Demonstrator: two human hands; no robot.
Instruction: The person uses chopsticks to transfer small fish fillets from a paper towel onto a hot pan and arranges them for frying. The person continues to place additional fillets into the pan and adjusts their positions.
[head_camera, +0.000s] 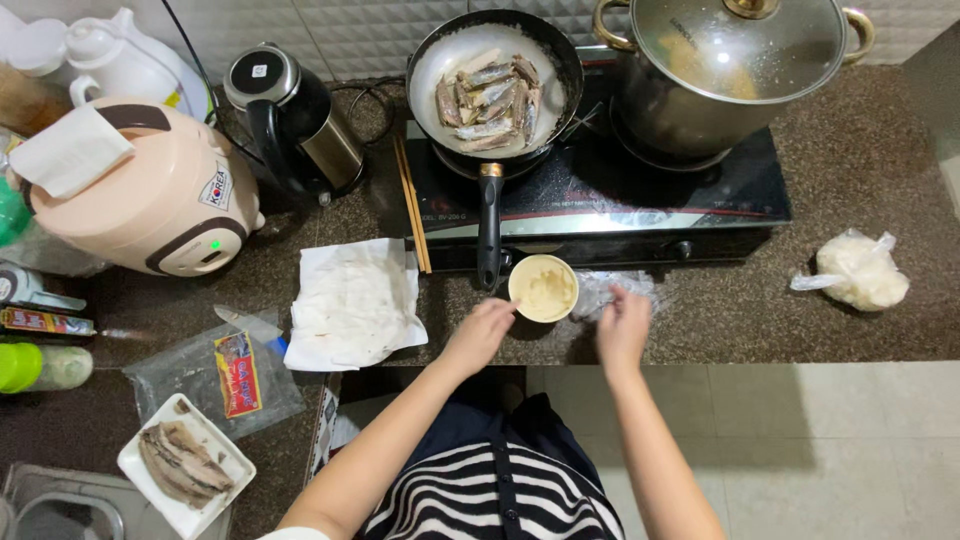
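standing at the dark stone counter (860, 150), we face the black stove (640, 185) with its lidded steel pot (735, 70) and a frying pan (495, 85) of fish pieces (handle pointing toward us). our left hand (480, 335) touches the small cream bowl (543, 288) at the counter's front edge, fingers curled against its rim; our right hand (623, 325), fingers loosely together, rests on crumpled clear plastic (610, 290) just beside it.

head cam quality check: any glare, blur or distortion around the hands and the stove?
Head view: glare on the glass pot lid and the glossy black cooktop; wide-angle bending at the frame edges. Left hand at the small cream bowl is sharp, right hand slightly motion-blurred over clear plastic wrap. Fish in the frying pan evenly lit.
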